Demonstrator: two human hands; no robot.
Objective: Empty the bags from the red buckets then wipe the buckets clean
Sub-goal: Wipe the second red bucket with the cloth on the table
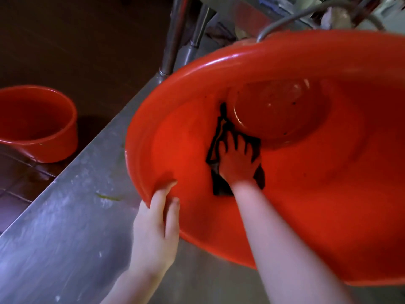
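Buckets are being dealt with at a steel table point(65, 216). Far left, on the dark floor, a smaller red bucket point(37, 123) is sitting upright; no bag is visible in it, and whatever is lying at its bottom is too dim to be identified. On the tabletop a green scrap point(108, 197) is lying just short of the left hand point(155, 233). That hand is being used as the anchor: its fingers are hooked over the near rim of the large red bucket point(219, 60), fingertips inside and palm outside, so the bucket is being held tipped on the table with its mouth towards the camera. No bag is seen in it. Further right, on the inner wall close to the base, a dark cloth point(221, 128) is being pressed flat under the right hand point(237, 159), whose fingers are spread on top of it rather than closed around it. Handling, as judged: the bucket looks like thin moulded plastic, light for its bulk, stiff at the rolled rim but probably flexing in the wall. The glossy inside looks wet, so slipping is to be expected, and the rim is judged the sound place to hold. The cloth is soft and limp, best driven by a flat palm. Dark specks are showing on the base, so wiping is judged unfinished. Upper right, a grey hose point(306, 13) is passing behind the rim.
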